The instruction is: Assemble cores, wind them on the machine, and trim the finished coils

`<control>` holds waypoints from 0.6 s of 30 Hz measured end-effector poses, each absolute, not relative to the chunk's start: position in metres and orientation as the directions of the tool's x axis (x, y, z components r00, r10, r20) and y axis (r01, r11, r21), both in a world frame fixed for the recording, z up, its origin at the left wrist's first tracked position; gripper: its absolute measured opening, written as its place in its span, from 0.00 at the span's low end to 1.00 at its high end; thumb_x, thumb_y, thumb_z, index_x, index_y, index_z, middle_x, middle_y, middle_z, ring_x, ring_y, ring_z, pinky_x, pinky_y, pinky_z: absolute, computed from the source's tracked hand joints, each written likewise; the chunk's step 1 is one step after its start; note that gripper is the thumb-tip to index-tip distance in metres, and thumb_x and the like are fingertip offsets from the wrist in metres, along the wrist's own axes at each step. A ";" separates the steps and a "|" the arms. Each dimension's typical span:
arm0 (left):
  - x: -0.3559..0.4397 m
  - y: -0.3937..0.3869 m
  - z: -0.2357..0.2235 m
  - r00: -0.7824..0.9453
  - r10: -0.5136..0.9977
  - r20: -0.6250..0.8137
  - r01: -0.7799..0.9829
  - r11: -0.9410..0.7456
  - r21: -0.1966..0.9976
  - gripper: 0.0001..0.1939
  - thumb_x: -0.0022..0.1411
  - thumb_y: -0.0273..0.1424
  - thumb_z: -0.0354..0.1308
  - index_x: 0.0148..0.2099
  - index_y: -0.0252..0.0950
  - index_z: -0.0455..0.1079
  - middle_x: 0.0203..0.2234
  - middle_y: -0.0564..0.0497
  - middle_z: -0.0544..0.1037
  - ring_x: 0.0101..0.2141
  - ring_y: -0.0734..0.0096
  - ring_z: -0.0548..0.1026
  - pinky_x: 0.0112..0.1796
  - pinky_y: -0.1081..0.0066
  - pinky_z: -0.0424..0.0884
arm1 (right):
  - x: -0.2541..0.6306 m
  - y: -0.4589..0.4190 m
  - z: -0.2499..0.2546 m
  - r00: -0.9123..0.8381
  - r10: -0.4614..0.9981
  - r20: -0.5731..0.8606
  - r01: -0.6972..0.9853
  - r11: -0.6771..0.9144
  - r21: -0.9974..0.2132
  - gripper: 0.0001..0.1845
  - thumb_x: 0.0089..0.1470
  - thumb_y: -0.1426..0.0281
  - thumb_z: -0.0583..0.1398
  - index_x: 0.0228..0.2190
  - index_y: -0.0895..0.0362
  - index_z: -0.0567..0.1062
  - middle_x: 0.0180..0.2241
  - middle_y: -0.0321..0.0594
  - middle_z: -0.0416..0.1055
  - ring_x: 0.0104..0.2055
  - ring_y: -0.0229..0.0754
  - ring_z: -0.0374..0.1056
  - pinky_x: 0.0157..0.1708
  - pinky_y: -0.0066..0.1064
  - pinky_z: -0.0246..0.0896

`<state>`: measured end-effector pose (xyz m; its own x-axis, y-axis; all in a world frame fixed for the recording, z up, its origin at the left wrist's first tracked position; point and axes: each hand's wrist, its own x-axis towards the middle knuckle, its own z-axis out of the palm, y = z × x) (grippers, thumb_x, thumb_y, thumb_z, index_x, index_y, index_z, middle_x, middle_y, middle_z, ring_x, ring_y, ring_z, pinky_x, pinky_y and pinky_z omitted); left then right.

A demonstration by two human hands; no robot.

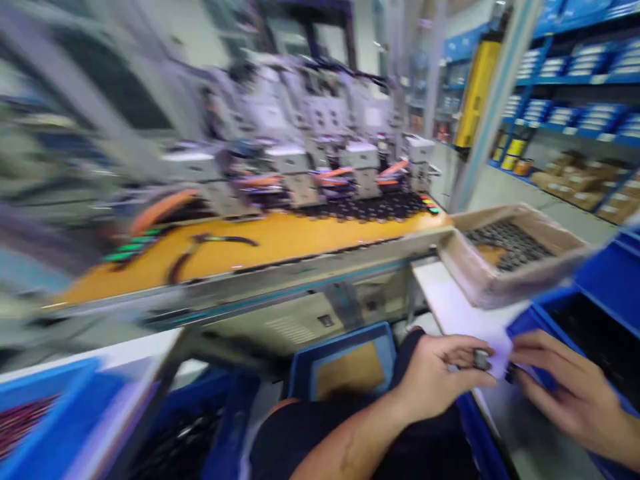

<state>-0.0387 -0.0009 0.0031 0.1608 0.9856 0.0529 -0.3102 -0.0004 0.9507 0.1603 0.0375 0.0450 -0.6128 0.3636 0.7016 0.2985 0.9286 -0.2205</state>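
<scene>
My left hand reaches to the right over my lap, its fingers closed around a small grey metallic part. Close beside it, my right hand pinches a small black part between thumb and fingers. The two parts are a short gap apart, above a white side surface. Both are too small and blurred to name more exactly.
An orange-topped bench carries machine heads and pliers. A cardboard box of small dark parts stands at right, beside a blue bin of black parts. Another blue bin is at lower left, a blue crate below the bench.
</scene>
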 end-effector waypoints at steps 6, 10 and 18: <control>-0.025 0.013 0.002 0.215 0.976 0.041 -0.412 0.053 0.910 0.16 0.45 0.25 0.72 0.40 0.34 0.79 0.29 0.49 0.84 0.31 0.67 0.82 0.37 0.73 0.78 | 0.155 0.043 0.048 -0.583 0.441 0.682 0.276 0.897 -0.345 0.07 0.57 0.78 0.58 0.39 0.60 0.72 0.32 0.44 0.73 0.34 0.38 0.71 0.34 0.28 0.72; -0.019 0.012 0.002 0.191 0.978 0.080 -0.442 0.013 0.897 0.17 0.45 0.21 0.71 0.40 0.34 0.79 0.29 0.50 0.84 0.30 0.69 0.82 0.36 0.76 0.79 | 0.158 0.045 0.046 -0.591 0.429 0.683 0.253 0.902 -0.349 0.07 0.57 0.79 0.58 0.38 0.60 0.72 0.33 0.45 0.72 0.35 0.38 0.70 0.34 0.30 0.70; -0.026 0.010 0.005 0.139 0.983 0.120 -0.483 -0.039 0.875 0.18 0.45 0.19 0.71 0.40 0.37 0.80 0.29 0.52 0.84 0.30 0.73 0.82 0.35 0.80 0.78 | 0.159 0.046 0.048 -0.665 0.341 0.665 0.197 0.938 -0.285 0.14 0.56 0.77 0.60 0.46 0.63 0.70 0.38 0.50 0.71 0.40 0.42 0.69 0.38 0.35 0.71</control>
<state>-0.0257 0.0099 0.0050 0.1385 0.9831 0.1200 -0.4832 -0.0387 0.8747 0.1590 0.0456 0.0480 -0.6647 0.3415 0.6645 0.1974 0.9381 -0.2846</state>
